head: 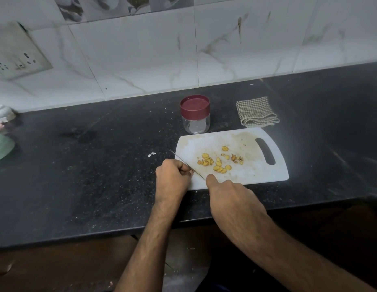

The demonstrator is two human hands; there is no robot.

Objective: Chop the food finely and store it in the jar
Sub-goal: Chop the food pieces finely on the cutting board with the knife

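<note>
We see the left hand (172,178) with fingers curled around the knife (186,164), whose thin blade slants toward ten o'clock over the left edge of the white cutting board (242,175). The right hand (231,197) lies at the board's near edge, at four o'clock from the left; we cannot tell how its fingers lie. Yellow food pieces (219,162) lie scattered mid-board. The jar (195,114), red lid on, stands at twelve o'clock just beyond the board, a checked cloth (256,112) to its three o'clock
</note>
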